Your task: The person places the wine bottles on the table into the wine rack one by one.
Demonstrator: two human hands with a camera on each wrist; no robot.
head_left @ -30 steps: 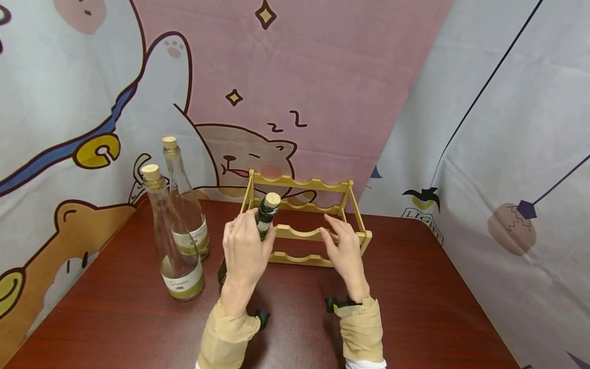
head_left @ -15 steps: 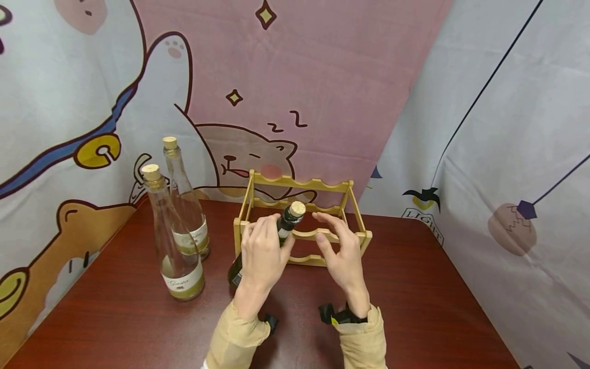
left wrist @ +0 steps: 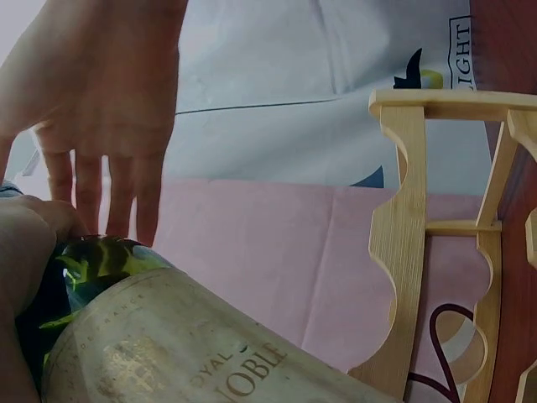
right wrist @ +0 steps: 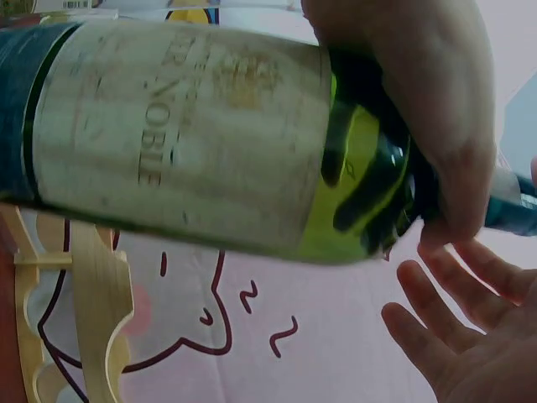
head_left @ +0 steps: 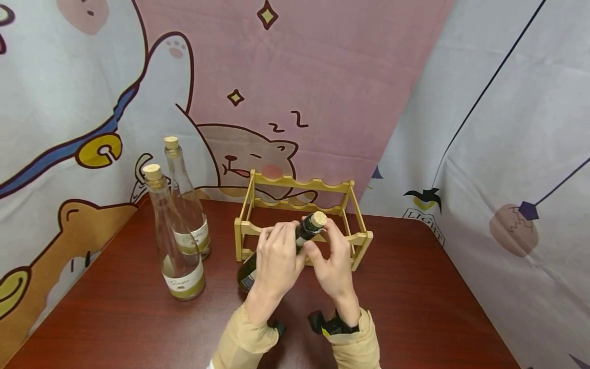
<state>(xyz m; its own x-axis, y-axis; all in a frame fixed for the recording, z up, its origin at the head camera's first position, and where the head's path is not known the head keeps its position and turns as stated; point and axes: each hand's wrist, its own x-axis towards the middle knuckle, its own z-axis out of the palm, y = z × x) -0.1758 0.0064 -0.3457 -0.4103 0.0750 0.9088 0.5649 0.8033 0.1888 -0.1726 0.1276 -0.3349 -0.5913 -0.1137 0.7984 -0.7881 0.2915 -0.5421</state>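
Observation:
A green wine bottle with a cork in its mouth leans in front of the wooden rack, its neck pointing up and right. My left hand grips it around the upper part, just below the neck. Close beside the neck is my right hand. Its fingers look straight and spread in the right wrist view; whether they touch the neck I cannot tell. The pale paper label fills much of that view. Behind both hands stands the wooden wine rack, with scalloped rails and no bottles in it.
Two corked clear glass bottles, a nearer one and a farther one, stand upright to the left. The dark red table ends at a hanging cartoon cloth behind and at the sides.
My left hand has carried the green bottle rightward and tilted it further over, its neck swinging right. My right hand has come in towards the neck. The rack and clear bottles have stayed put.

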